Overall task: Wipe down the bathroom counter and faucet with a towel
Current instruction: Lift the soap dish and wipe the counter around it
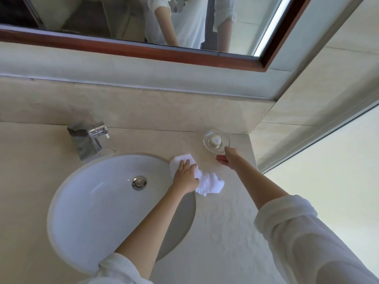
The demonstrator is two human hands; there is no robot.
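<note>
A white towel [209, 183] lies crumpled on the beige counter [225, 222], just right of the round white sink [98, 201]. My left hand [185, 175] presses flat on the towel with its fingers spread toward the sink's rim. My right hand [227, 158] hovers by the near edge of a clear glass dish [216, 141]; its fingers look relaxed, and I cannot tell whether they touch the dish. A chrome faucet [88, 138] stands behind the sink at the left.
The glass dish holds a small white wrapped item and sits near the counter's back right corner. A wood-framed mirror [143, 48] hangs above the stone backsplash. A wall closes the counter on the right.
</note>
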